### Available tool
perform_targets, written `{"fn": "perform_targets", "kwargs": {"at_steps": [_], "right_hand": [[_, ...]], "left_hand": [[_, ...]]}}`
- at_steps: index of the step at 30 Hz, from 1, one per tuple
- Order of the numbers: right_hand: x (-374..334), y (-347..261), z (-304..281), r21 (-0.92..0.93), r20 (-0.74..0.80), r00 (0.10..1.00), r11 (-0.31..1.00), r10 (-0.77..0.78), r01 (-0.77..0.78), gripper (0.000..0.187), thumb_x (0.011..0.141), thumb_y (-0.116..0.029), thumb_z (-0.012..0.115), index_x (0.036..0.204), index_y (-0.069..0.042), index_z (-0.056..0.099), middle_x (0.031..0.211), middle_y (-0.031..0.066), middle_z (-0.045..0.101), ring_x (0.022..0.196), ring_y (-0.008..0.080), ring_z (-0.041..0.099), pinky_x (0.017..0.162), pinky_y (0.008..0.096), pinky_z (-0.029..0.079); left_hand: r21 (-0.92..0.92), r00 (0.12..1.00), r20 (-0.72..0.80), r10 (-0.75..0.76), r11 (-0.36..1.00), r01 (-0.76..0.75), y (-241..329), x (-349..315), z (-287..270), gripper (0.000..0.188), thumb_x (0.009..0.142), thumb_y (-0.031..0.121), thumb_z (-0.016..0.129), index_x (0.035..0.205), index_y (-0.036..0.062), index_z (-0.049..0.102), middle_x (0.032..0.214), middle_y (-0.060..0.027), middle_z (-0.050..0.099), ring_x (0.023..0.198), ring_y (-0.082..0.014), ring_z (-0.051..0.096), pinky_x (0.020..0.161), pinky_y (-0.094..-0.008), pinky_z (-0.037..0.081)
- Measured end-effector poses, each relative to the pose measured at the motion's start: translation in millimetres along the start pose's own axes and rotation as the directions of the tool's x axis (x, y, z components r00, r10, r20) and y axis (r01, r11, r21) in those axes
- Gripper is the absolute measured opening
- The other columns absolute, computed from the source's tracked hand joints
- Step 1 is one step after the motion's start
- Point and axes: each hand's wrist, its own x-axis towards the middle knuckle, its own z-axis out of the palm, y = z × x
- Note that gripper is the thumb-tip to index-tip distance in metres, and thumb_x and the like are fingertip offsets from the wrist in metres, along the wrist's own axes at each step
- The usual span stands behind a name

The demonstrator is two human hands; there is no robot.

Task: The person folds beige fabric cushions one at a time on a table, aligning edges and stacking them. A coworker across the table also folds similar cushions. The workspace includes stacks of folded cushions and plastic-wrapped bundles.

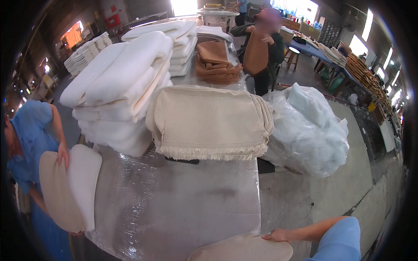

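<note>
The right hand lies flat on the far edge of a beige cushion cover at the near rim of the plastic-wrapped table, fingers spread over the cloth and pressing rather than gripping; the left hand is out of view, so its state cannot be told. To handle the cover well, I judge the palm should keep even pressure so the fabric slides smoothly over the slick wrap without bunching. Beyond the hand sits a stack of fringed beige covers, with a heap of clear plastic bags to its right and piled white cushion inserts to its left. Far left of the hand, a co-worker in blue holds a cover and insert.
</note>
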Motion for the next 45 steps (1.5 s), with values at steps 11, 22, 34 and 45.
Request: {"fn": "perform_targets", "kwargs": {"at_steps": [11, 22, 34, 45], "right_hand": [[-8.3, -6.5, -5.5, -0.154, -0.001, 0.999, 0.987, -0.049, 0.048, 0.087, 0.098, -0.068, 0.067, 0.140, 0.008, 0.066, 0.142, 0.0208, 0.066, 0.128, 0.0332, 0.066, 0.106, 0.0457, 0.053], [-28.8, 10.6, 8.9, 0.038, -0.033, 0.990, 0.989, -0.140, 0.142, 0.081, 0.097, -0.068, 0.067, 0.132, 0.005, 0.072, 0.130, 0.0206, 0.073, 0.122, 0.0318, 0.070, 0.099, 0.0482, 0.056], [-36.7, -12.0, -20.4, 0.134, -0.612, 0.475, 0.509, -0.632, 0.850, 0.079, 0.111, -0.066, 0.041, 0.130, 0.005, 0.068, 0.129, 0.0179, 0.072, 0.120, 0.0276, 0.066, 0.105, 0.0409, 0.050], [-41.4, -107.2, -24.3, 0.484, -0.734, 0.306, -0.151, -0.607, 0.862, 0.076, 0.114, -0.066, 0.030, 0.115, -0.003, 0.072, 0.104, 0.0074, 0.073, 0.101, 0.0197, 0.066, 0.099, 0.0367, 0.050]], "left_hand": [[-0.017, 1.000, -0.019, 0.000, 1.000, 0.000, -12.0, -0.2, 7.2, 0.086, 0.103, 0.061, 0.063, 0.154, -0.0077, 0.049, 0.150, -0.0252, 0.059, 0.138, -0.0350, 0.058, 0.116, -0.0452, 0.045], [-0.058, 0.997, -0.071, 0.002, 0.998, -0.006, -51.1, -12.4, 17.5, 0.086, 0.103, 0.060, 0.063, 0.152, -0.0090, 0.050, 0.152, -0.0257, 0.057, 0.139, -0.0353, 0.057, 0.117, -0.0455, 0.044], [-0.210, 0.665, -0.490, 0.564, 0.664, -0.717, 18.1, -110.8, 15.0, 0.078, 0.112, 0.058, 0.047, 0.156, -0.0068, 0.046, 0.157, -0.0207, 0.054, 0.146, -0.0317, 0.050, 0.123, -0.0424, 0.037], [-0.053, 0.103, -0.584, 0.805, 0.088, -0.995, 10.0, -98.8, 50.2, 0.055, 0.117, 0.041, 0.032, 0.158, 0.0052, 0.038, 0.155, -0.0110, 0.041, 0.149, -0.0245, 0.039, 0.125, -0.0394, 0.029]]}}
